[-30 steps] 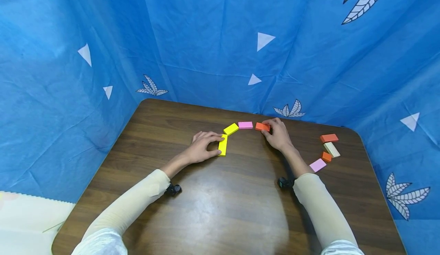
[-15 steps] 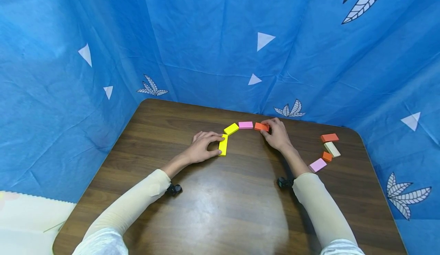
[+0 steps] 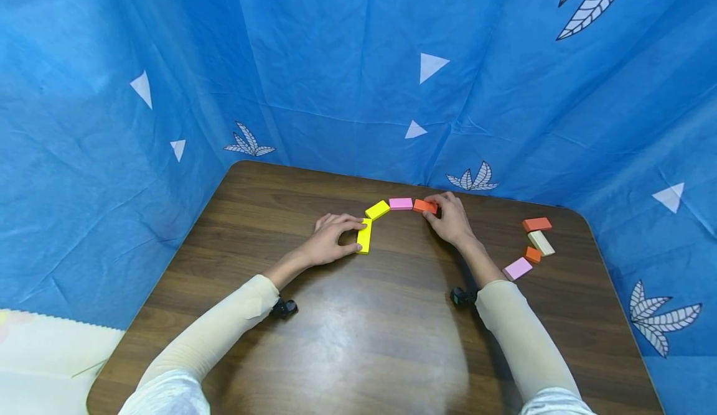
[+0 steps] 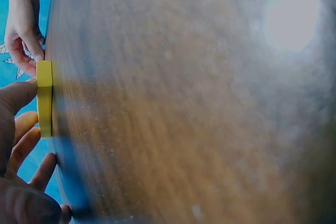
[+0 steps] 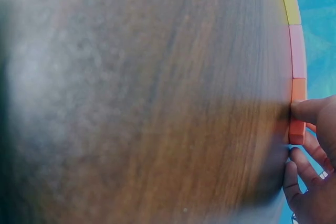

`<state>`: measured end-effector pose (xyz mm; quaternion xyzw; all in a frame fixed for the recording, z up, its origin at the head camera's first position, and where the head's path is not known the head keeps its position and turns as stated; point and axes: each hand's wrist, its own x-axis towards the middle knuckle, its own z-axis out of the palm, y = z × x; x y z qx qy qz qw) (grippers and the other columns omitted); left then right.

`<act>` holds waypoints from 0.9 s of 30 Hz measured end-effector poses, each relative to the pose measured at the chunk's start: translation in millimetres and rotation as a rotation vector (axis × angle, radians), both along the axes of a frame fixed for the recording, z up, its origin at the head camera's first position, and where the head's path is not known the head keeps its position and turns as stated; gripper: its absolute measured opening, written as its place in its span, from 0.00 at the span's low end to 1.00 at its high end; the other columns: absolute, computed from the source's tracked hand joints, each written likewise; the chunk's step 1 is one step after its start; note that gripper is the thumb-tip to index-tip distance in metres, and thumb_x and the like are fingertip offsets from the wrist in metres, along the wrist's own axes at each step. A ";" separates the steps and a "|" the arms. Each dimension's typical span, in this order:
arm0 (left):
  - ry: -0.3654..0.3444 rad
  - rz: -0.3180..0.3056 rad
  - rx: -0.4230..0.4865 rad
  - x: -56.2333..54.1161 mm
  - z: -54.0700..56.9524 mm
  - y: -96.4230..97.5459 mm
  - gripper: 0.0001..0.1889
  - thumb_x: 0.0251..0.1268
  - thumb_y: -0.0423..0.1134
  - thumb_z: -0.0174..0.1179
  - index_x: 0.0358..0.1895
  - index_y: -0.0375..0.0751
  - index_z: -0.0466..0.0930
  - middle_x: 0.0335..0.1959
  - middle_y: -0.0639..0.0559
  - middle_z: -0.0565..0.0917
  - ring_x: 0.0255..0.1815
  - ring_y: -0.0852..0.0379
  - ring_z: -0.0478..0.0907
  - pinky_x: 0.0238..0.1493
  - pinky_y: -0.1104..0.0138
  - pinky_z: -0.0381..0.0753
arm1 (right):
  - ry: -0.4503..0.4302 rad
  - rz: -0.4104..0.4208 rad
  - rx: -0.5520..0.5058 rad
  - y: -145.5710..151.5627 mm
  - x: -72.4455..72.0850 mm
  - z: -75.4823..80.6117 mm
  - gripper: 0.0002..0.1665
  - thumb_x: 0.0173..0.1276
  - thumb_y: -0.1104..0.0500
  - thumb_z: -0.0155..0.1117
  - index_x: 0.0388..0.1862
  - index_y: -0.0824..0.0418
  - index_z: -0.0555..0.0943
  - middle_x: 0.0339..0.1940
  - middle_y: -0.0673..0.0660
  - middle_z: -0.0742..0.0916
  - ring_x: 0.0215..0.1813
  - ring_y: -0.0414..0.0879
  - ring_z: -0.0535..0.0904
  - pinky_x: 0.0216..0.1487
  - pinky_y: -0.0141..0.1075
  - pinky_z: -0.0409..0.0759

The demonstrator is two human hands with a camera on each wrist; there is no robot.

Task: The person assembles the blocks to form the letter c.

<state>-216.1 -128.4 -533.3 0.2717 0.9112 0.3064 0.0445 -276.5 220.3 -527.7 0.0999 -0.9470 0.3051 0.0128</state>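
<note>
My left hand (image 3: 327, 241) pinches a long yellow block (image 3: 364, 237) lengthwise, thumb at its near end and fingertips at its far end. Beyond it a second yellow block (image 3: 378, 209) lies slanted, its lower corner right at the first block's top. A pink block (image 3: 400, 204) continues the curve to the right. At the curve's right end my right hand (image 3: 452, 219) pinches an orange block (image 3: 425, 206) between thumb and fingers. In the right wrist view this orange block (image 5: 297, 90) meets the pink block (image 5: 297, 51) end to end.
Toward the table's right side lies a second curved row: a red-orange block (image 3: 537, 224), a cream block (image 3: 541, 243), a small orange block (image 3: 533, 254) and a pink block (image 3: 518, 269) near the right forearm. A blue curtain (image 3: 336, 91) hangs behind the wooden table (image 3: 370, 315).
My right hand has slid the orange block a little to the left, closing the gap to the pink block. The left hand keeps its hold on the yellow block.
</note>
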 end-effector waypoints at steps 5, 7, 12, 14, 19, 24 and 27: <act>0.002 -0.003 -0.011 -0.5 -1.2 -0.7 0.28 0.72 0.50 0.72 0.73 0.52 0.80 0.77 0.55 0.78 0.81 0.44 0.69 0.84 0.32 0.48 | 0.005 0.001 -0.002 -0.4 0.2 -0.9 0.24 0.78 0.56 0.70 0.68 0.63 0.82 0.64 0.67 0.81 0.64 0.63 0.73 0.66 0.59 0.74; 0.004 -0.004 -0.012 -0.6 -1.5 -0.7 0.28 0.72 0.50 0.72 0.73 0.52 0.80 0.77 0.55 0.78 0.81 0.44 0.69 0.84 0.31 0.48 | 0.004 -0.001 -0.003 -0.5 0.2 -1.1 0.24 0.78 0.56 0.70 0.68 0.62 0.82 0.64 0.67 0.81 0.65 0.63 0.73 0.67 0.59 0.74; 0.000 -0.005 -0.005 -0.3 -1.3 -0.5 0.28 0.73 0.50 0.71 0.74 0.52 0.80 0.77 0.55 0.78 0.81 0.44 0.69 0.84 0.31 0.47 | 0.003 -0.007 -0.008 -0.7 0.2 -1.1 0.24 0.78 0.56 0.70 0.68 0.62 0.82 0.64 0.66 0.81 0.65 0.63 0.73 0.67 0.59 0.74; -0.004 -0.004 -0.006 -0.1 -1.5 -0.5 0.28 0.73 0.50 0.71 0.74 0.53 0.80 0.77 0.55 0.78 0.81 0.45 0.69 0.84 0.32 0.47 | 0.005 -0.008 -0.007 -1.2 0.5 -1.6 0.24 0.78 0.56 0.70 0.68 0.63 0.82 0.64 0.66 0.81 0.65 0.63 0.73 0.67 0.59 0.74; -0.002 -0.002 -0.005 0.0 -3.1 -0.1 0.28 0.74 0.51 0.70 0.74 0.54 0.80 0.77 0.56 0.78 0.81 0.45 0.69 0.83 0.32 0.49 | -0.005 -0.013 -0.007 -2.0 0.8 -2.5 0.25 0.77 0.57 0.70 0.69 0.63 0.81 0.64 0.66 0.80 0.65 0.62 0.72 0.67 0.58 0.74; -0.003 -0.001 -0.005 -0.4 -2.4 -0.3 0.28 0.74 0.51 0.70 0.74 0.53 0.80 0.77 0.56 0.78 0.81 0.45 0.69 0.84 0.32 0.48 | 0.007 -0.003 -0.024 0.2 1.8 -0.9 0.30 0.75 0.57 0.72 0.73 0.64 0.79 0.66 0.67 0.80 0.67 0.64 0.73 0.71 0.60 0.72; -0.001 -0.002 -0.006 -0.7 -1.1 -0.4 0.28 0.73 0.50 0.71 0.74 0.53 0.80 0.77 0.56 0.78 0.81 0.45 0.69 0.84 0.32 0.48 | 0.028 0.007 -0.028 6.7 4.6 -0.5 0.35 0.73 0.58 0.74 0.75 0.65 0.76 0.68 0.69 0.79 0.67 0.64 0.73 0.71 0.61 0.72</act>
